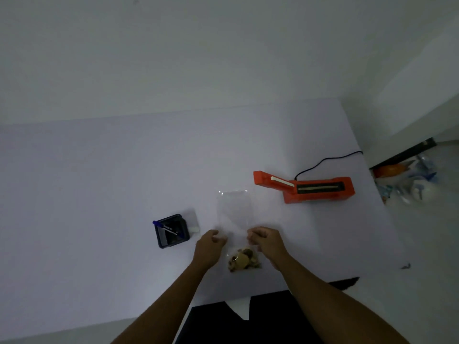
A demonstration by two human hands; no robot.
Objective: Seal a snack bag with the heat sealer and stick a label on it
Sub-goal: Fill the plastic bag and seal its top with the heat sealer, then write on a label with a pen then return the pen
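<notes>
Early stage: bag (pixel 233 212) not sealed yet, no label on it that I can see. It lies flat on the bench (pixel 99 175) near the front edge, middle, open end pointing away, snacks (pixel 244 260) bunched at the near end. Left hand (pixel 211 244) and right hand (pixel 264 240) are both curled in, each pinching a side edge of the bag just above the snacks; looks like they're squaring it up or about to lift it. Sealer (pixel 304 188) sits toward the right edge, well apart from the bag, arm raised, cord (pixel 327 161) running off the back right. Left to do, by my read: carry the open end to the sealer, press, then label. Black box (pixel 171 230) left of the bag holds a blue pen (pixel 165 225); a white strip (pixel 195 229) just beside it may be the labels, can't tell. Path from bag to sealer is bare. Dim light, clear film is hard to see, so bag mouth state is unclear. Clutter (pixel 407 175) off the right edge isn't in the way.
</notes>
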